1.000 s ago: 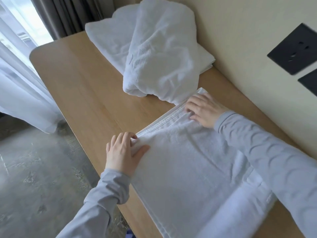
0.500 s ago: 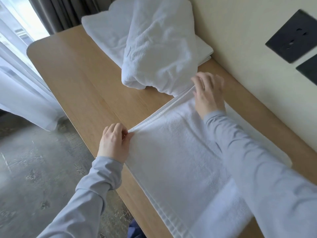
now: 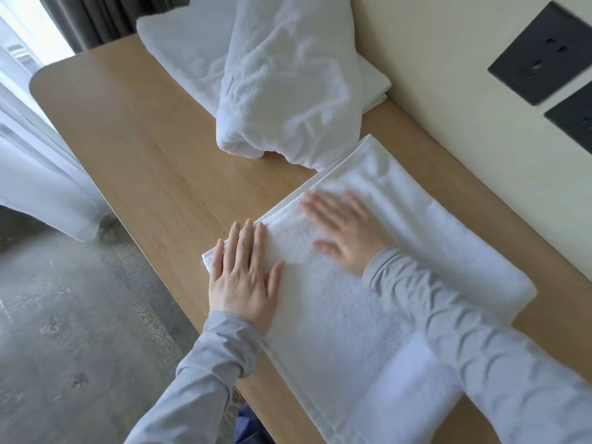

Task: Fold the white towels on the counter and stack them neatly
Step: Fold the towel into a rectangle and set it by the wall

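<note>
White folded towel (image 3: 336, 331) lies flat on the wooden counter (image 3: 144, 139), set diagonally. Its near end runs out of frame at the bottom and its far corner is up by the wall (image 3: 432, 75). Terry texture, several layers. A stitched hem band runs along the far-left edge, with the stacked layer edges visible there. The wall-side edge is a thick rounded fold. The top surface is mostly smooth, with a slight ridge running lengthwise near the wall side.

Left hand (image 3: 243, 277) lies palm down on the towel's near-left corner, fingers straight and close together, nothing gripped, fingertips at the hem edge. Right hand (image 3: 346, 229) is motion-blurred, also palm down on the towel farther in, fingers spread and straight, gripping nothing. Both arms are in grey sleeves (image 3: 198, 379).

Behind it, a crumpled white towel (image 3: 288, 91) sits in a loose, wrinkled heap. Its lower edge meets the folded towel's far corner; I cannot tell whether it overlaps or just touches. The heap rests partly on a flat folded white towel (image 3: 179, 43) at the back of the counter by the wall.

Two black wall plates (image 3: 541, 52) are on the wall at right. A sheer white curtain (image 3: 38, 174) hangs at left, with a dark drape (image 3: 96, 17) at the top. The grey floor (image 3: 64, 315) shows below the counter edge.
</note>
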`<state>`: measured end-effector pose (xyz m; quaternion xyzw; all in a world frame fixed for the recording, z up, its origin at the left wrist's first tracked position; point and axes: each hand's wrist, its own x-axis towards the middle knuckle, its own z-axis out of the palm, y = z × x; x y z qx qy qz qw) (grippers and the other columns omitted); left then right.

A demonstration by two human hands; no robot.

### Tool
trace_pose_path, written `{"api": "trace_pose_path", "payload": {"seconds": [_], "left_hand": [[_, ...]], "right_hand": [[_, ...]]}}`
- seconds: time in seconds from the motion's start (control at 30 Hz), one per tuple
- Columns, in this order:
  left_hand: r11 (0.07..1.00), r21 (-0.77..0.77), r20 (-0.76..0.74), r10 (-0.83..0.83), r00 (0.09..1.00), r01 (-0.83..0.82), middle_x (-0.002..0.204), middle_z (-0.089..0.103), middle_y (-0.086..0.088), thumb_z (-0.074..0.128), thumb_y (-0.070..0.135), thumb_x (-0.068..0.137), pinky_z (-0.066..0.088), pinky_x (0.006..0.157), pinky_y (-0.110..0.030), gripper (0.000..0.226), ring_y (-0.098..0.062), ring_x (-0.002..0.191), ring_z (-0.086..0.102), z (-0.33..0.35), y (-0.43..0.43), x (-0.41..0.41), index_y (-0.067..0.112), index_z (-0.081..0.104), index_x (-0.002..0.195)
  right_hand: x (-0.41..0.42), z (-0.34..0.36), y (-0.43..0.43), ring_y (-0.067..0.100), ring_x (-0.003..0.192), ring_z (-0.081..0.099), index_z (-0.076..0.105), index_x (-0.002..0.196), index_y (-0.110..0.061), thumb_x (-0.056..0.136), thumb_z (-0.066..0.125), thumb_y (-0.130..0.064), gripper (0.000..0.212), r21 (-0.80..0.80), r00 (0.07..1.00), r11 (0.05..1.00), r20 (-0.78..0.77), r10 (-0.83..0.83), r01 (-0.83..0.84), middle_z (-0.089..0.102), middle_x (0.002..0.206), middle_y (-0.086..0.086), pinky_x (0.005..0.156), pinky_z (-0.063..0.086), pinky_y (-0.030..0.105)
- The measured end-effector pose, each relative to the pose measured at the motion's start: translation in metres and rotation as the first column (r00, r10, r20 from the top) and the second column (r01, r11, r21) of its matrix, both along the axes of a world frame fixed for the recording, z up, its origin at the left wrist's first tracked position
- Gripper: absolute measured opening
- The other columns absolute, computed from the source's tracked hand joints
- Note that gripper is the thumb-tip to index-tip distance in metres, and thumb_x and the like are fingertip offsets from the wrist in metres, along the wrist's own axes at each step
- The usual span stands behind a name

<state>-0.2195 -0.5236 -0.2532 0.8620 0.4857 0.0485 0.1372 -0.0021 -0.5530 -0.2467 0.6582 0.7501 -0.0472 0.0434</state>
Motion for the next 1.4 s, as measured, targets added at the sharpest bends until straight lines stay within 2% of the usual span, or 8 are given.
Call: {"api": "trace_pose_path", "payload": {"seconds": [0.13, 0.4, 0.57, 0.8, 1.0, 1.1, 1.2, 1.4], "left_hand": [[1.000, -0.007, -0.010, 0.013, 1.000, -0.013, 0.151, 0.033, -0.007, 0.014, 0.052, 0.090, -0.003, 0.115, -0.032, 0.070, -0.025, 0.142, 0.023, -0.003, 0.000, 0.002, 0.012, 0.029, 0.147], [1.000, -0.004, -0.009, 0.023, 1.000, -0.023, 0.151, 0.033, -0.006, 0.010, 0.054, 0.088, 0.002, 0.115, -0.032, 0.074, -0.025, 0.142, 0.024, -0.003, -0.003, 0.003, 0.013, 0.027, 0.147], [1.000, -0.011, -0.014, 0.023, 1.000, -0.023, 0.150, 0.034, -0.005, 0.007, 0.056, 0.086, 0.008, 0.115, -0.036, 0.077, -0.024, 0.140, 0.026, 0.000, -0.008, 0.006, 0.013, 0.025, 0.148], [0.998, -0.067, 0.019, 0.009, 1.000, -0.008, 0.147, 0.036, -0.008, 0.011, 0.055, 0.087, 0.013, 0.114, -0.039, 0.076, -0.027, 0.138, 0.028, 0.005, -0.070, 0.021, 0.010, 0.028, 0.147], [0.976, -0.185, 0.190, 0.146, 0.971, -0.111, 0.132, 0.048, -0.003, 0.054, 0.045, 0.087, 0.011, 0.102, -0.035, 0.065, -0.027, 0.125, 0.033, 0.006, -0.100, 0.036, 0.017, 0.036, 0.142], [0.931, -0.321, 0.157, 0.235, 0.959, -0.176, 0.118, 0.051, 0.000, 0.055, 0.052, 0.085, 0.017, 0.097, -0.033, 0.051, -0.023, 0.117, 0.035, 0.014, -0.074, 0.061, 0.024, 0.052, 0.128], [0.831, -0.532, 0.110, 0.258, 0.960, -0.163, 0.095, 0.053, 0.005, 0.057, 0.054, 0.083, 0.032, 0.091, -0.034, 0.036, -0.022, 0.108, 0.044, 0.024, -0.045, 0.085, 0.025, 0.064, 0.104], [0.802, -0.597, 0.301, 0.228, 0.926, -0.003, 0.067, 0.054, 0.015, 0.069, 0.031, 0.081, 0.039, 0.055, -0.017, 0.010, -0.009, 0.064, 0.051, 0.038, -0.029, 0.095, 0.027, 0.063, 0.073]], "right_hand": [[0.066, -0.001, 0.012, 0.011, 0.144, 0.004, 0.008, 0.149, -0.016, 0.092, 0.006, -0.050, 0.066, 0.039, 0.933, 0.935, 0.058, -0.354, 0.353, 0.007, 0.157, -0.002, 0.118, 0.005, 0.041], [0.047, 0.005, -0.042, 0.017, 0.145, 0.008, 0.019, 0.147, -0.012, 0.098, 0.036, -0.034, 0.056, 0.099, 0.849, 0.844, -0.098, -0.519, 0.527, 0.014, 0.156, 0.005, 0.117, 0.003, 0.042], [0.034, 0.008, -0.145, 0.025, 0.142, 0.020, 0.027, 0.145, -0.014, 0.091, 0.016, -0.048, 0.065, 0.054, 0.719, 0.719, 0.021, -0.694, 0.693, 0.025, 0.153, 0.008, 0.113, 0.017, 0.050], [0.050, 0.010, -0.217, 0.021, 0.142, 0.019, 0.022, 0.146, -0.015, 0.091, -0.007, -0.056, 0.075, -0.003, 0.712, 0.714, 0.075, -0.698, 0.700, 0.023, 0.154, 0.006, 0.114, 0.020, 0.046], [0.060, 0.015, -0.263, 0.020, 0.142, 0.019, 0.028, 0.144, -0.014, 0.089, 0.011, -0.053, 0.070, -0.023, 0.718, 0.718, 0.031, -0.695, 0.696, 0.026, 0.153, 0.006, 0.114, 0.019, 0.048], [0.059, 0.024, -0.247, 0.027, 0.137, 0.032, 0.042, 0.138, -0.009, 0.089, 0.027, -0.041, 0.060, 0.036, 0.725, 0.726, -0.117, -0.679, 0.686, 0.035, 0.148, 0.010, 0.112, 0.025, 0.048], [0.054, 0.032, -0.199, 0.037, 0.112, 0.057, 0.061, 0.115, 0.000, 0.083, 0.051, -0.009, 0.035, 0.209, 0.831, 0.809, -0.239, -0.503, 0.550, 0.060, 0.121, 0.017, 0.097, 0.037, 0.041], [0.029, 0.051, -0.079, 0.027, 0.107, 0.055, 0.065, 0.111, -0.004, 0.080, 0.050, 0.012, 0.037, 0.112, 0.873, 0.944, -0.427, -0.238, 0.312, 0.066, 0.110, 0.007, 0.090, 0.040, 0.039]]}}
